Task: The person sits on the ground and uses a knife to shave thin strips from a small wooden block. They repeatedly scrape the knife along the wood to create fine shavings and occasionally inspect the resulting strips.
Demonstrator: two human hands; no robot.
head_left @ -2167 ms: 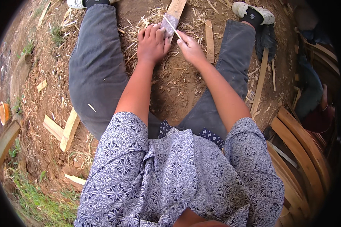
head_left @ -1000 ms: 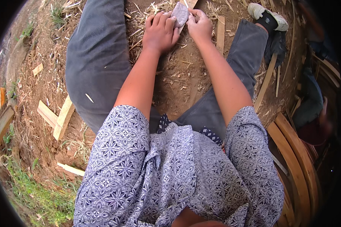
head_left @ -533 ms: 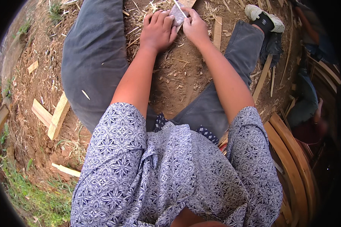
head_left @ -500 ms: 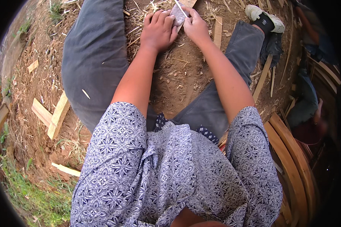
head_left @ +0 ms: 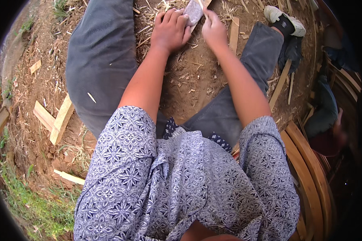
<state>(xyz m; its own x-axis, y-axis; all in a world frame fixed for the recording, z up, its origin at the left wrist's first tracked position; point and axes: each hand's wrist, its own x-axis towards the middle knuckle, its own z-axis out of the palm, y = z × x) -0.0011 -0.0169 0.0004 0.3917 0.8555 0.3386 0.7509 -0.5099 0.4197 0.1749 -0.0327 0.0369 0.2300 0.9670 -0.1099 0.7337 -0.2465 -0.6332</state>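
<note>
I sit on bare earth with my legs spread, in grey trousers and a patterned blue shirt. My left hand (head_left: pixel 171 30) presses down on a flat grey blade (head_left: pixel 193 11) that rests on the ground at the top of the view, fingers curled over its edge. My right hand (head_left: pixel 214 30) is closed around a thin pale strip (head_left: pixel 201 5) laid against that blade. Both hands touch the blade, close together.
Split wooden slats (head_left: pixel 54 118) lie on the ground to my left, another slat (head_left: pixel 233 34) near my right knee. Straw and shavings litter the dirt. Curved wooden hoops (head_left: pixel 309 176) stack at the right. Grass (head_left: pixel 24 201) borders the lower left. My white shoe (head_left: pixel 283 18) is top right.
My hands have stayed together on the blade, shifting slightly up and right in the view as my head leaned forward. Two seconds ago the right hand was apart, drawing the strip.
</note>
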